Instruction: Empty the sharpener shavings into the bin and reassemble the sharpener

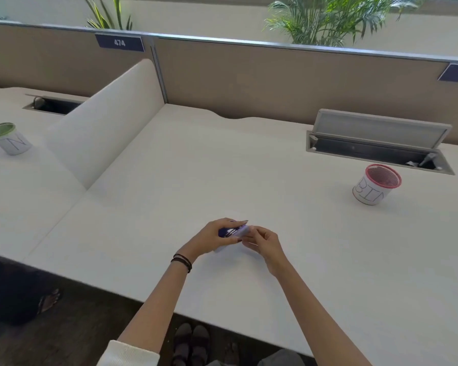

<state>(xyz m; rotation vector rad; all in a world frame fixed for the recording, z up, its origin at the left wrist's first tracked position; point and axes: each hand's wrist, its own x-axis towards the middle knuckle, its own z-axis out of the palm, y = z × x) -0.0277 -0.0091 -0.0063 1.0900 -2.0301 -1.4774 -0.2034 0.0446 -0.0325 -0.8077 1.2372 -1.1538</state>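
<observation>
Head view: left hand (212, 237) and right hand (265, 244), grips closed, half-hide one purple sharpener (233, 231); one bin (376, 184) stands well apart on tabletop (169, 167).

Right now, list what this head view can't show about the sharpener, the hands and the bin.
1. Sharpener: mostly covered by the left hand and right hand; whether it is open or closed, and any shavings, cannot be told.
2. Fingertips: motion blur hides exactly where they grip.
3. Bin: mesh interior too small and distant to show contents.
4. Desk cable tray: its raised lid and shadow hide most of the inside.
</observation>
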